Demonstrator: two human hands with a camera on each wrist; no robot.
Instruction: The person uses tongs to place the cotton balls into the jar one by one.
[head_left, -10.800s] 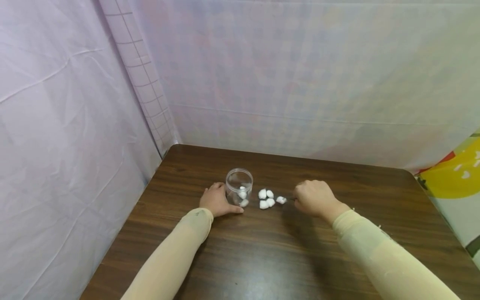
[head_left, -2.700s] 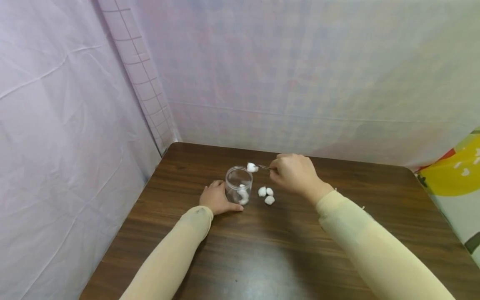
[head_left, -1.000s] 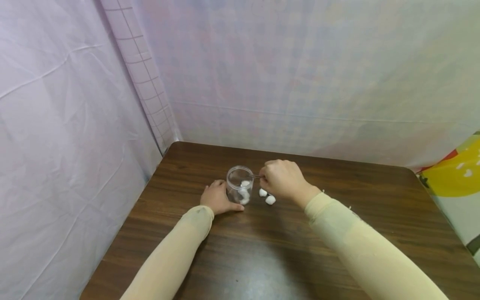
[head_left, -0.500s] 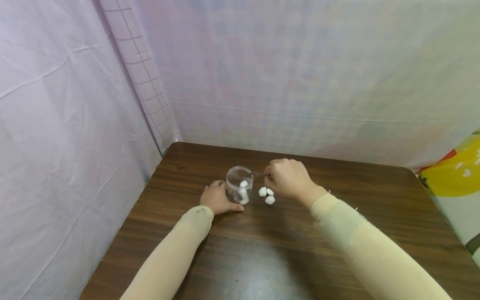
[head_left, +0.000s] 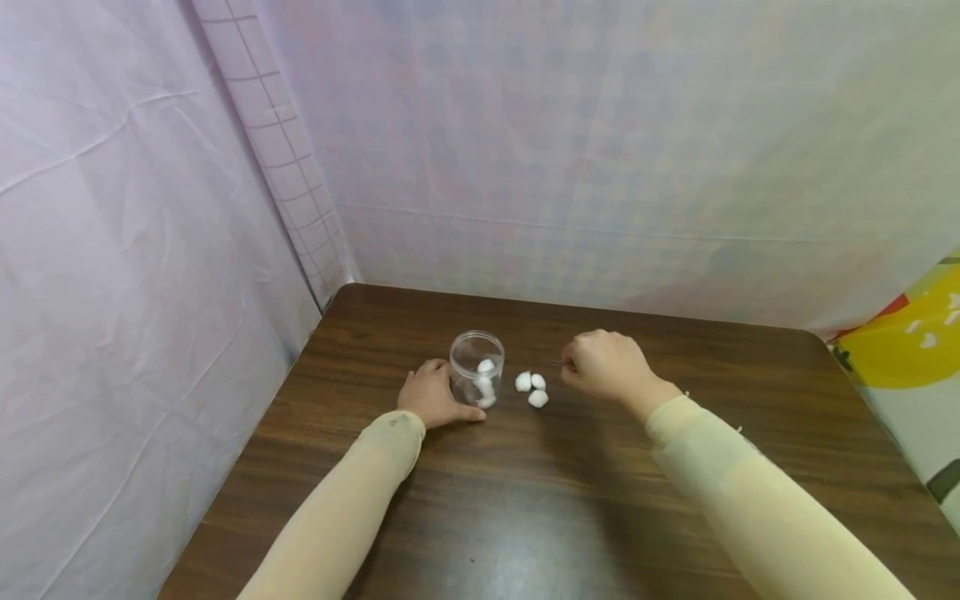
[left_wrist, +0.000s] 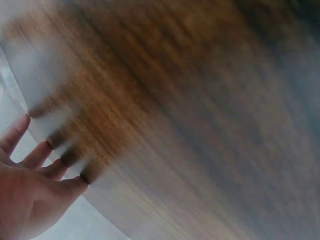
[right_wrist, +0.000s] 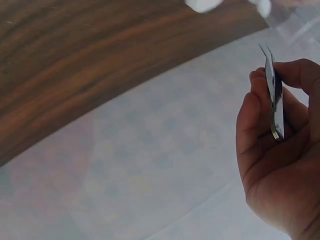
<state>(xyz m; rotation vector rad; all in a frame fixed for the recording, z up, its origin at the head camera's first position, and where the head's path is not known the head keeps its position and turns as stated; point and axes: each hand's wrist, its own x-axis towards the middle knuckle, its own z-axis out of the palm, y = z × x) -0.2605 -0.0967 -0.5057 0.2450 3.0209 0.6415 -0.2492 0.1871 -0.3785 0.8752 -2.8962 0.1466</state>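
Note:
A clear plastic jar [head_left: 477, 354] stands upright on the table with several white cotton balls [head_left: 486, 385] inside. My left hand [head_left: 432, 397] rests on the table at its left side, thumb stretched along the front of the base; in the left wrist view its spread fingers [left_wrist: 37, 154] touch the tabletop. My right hand [head_left: 609, 367] pinches metal tweezers [right_wrist: 274, 97], their tips slightly apart with nothing between them. Just left of that hand, three loose cotton balls [head_left: 537, 399] lie in a small cluster on the table, right of the jar.
The brown wood-grain table [head_left: 517, 500] has its far edge close to a pale checked curtain [head_left: 570, 167]. A white cloth [head_left: 135, 292] hangs on the left. A yellow and red patterned cloth [head_left: 900, 350] hangs beyond the right edge.
The cotton ball held in the tweezers over the jar is now inside it. My right hand has moved right, away from the rim. Fewer cotton balls lie loose; the left hand stays put.

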